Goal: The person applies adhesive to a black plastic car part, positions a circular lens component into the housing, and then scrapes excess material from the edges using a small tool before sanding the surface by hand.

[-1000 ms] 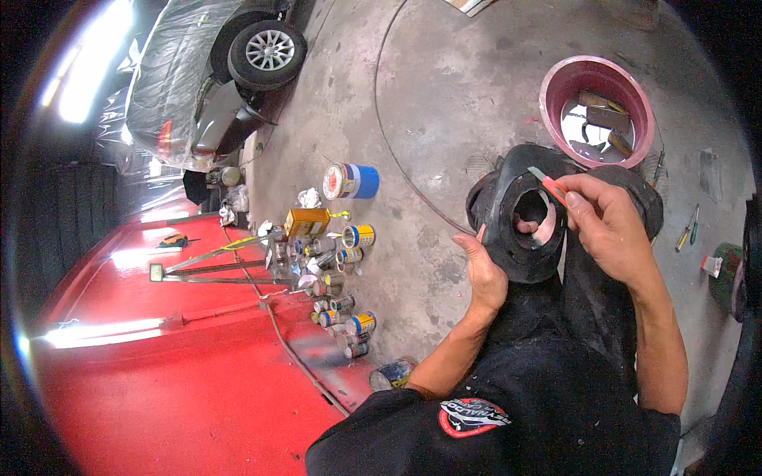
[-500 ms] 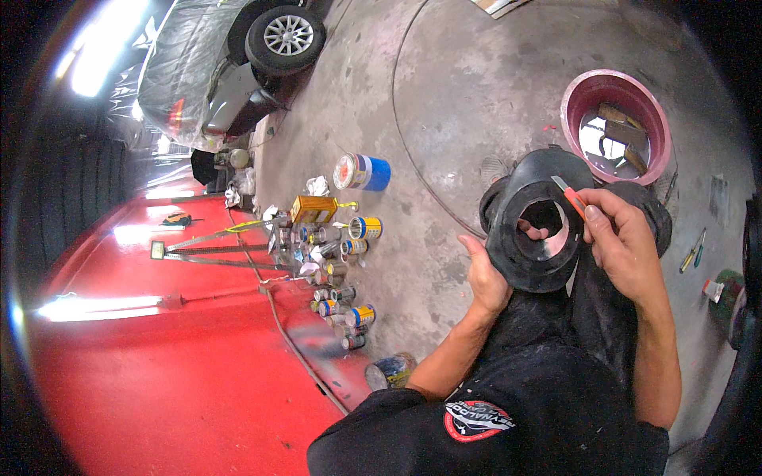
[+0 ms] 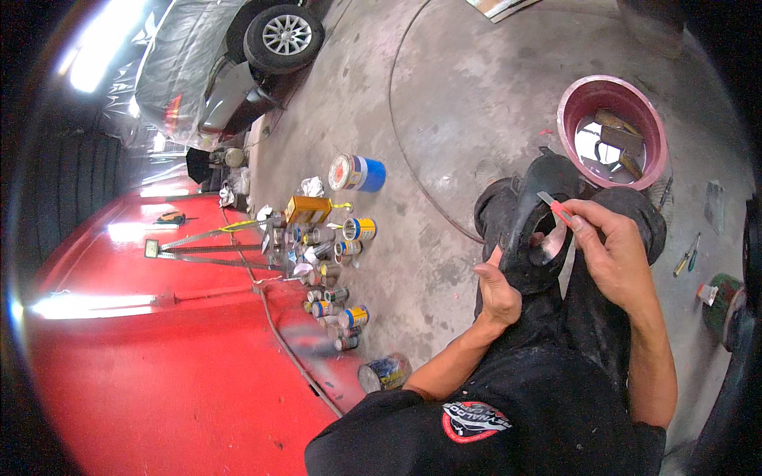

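Observation:
My left hand grips the near left edge of a black ring-shaped plastic part held above my knees. The part is tilted, so its round opening looks narrow, and most of my left fingers are hidden behind it. In my right hand is a small utility knife with a red handle, pinched between thumb and fingers. Its bare blade points up and left over the part's rim near the opening; whether it touches cannot be told.
A dark pink basin with water and sanding blocks stands beyond my knees. Screwdrivers lie at right. Several paint cans and a blue-sided can stand at left, beside a red panel. A hose crosses the floor.
The black part has turned edge-on, narrowing the view of its opening. My left hand has tilted with it, its thumb now folded inward. The knife has shifted slightly left and down.

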The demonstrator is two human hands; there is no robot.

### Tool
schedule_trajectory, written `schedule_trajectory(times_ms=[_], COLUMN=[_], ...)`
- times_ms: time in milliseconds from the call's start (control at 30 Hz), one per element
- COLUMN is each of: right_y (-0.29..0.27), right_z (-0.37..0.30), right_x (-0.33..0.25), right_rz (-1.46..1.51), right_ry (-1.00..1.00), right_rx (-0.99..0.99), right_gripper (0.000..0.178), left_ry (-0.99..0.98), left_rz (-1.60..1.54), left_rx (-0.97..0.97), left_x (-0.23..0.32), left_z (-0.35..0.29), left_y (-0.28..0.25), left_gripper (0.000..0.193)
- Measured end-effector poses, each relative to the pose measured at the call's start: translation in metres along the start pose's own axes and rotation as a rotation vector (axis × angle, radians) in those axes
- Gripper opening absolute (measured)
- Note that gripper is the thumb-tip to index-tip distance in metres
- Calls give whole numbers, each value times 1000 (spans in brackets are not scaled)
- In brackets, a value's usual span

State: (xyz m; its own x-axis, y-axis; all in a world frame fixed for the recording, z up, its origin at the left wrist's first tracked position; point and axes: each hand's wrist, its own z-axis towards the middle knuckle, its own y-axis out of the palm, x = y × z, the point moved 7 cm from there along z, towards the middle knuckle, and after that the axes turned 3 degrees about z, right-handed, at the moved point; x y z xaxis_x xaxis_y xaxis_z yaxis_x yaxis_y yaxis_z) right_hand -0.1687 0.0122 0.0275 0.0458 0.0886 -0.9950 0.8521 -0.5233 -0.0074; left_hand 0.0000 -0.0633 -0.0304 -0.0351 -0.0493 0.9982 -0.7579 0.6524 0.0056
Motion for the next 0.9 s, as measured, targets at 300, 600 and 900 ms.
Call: schedule_trajectory(times_ms=[300, 600, 900], right_y=[11, -5, 17], right_z=[-8, -1, -5], right_x=[-6, 10, -9], right_rz=[-155, 112, -112], right_ry=[-300, 103, -275], right_rx=[-276, -22, -159], right_gripper=[18, 22, 20], left_ry=[-14, -1, -63], left_rz=[144, 45, 133], left_rx=[28, 12, 120], left_x=[3, 13, 26], left_z=[-1, 5, 5], left_y=[-3, 5, 3], left_gripper=[100, 95, 97])
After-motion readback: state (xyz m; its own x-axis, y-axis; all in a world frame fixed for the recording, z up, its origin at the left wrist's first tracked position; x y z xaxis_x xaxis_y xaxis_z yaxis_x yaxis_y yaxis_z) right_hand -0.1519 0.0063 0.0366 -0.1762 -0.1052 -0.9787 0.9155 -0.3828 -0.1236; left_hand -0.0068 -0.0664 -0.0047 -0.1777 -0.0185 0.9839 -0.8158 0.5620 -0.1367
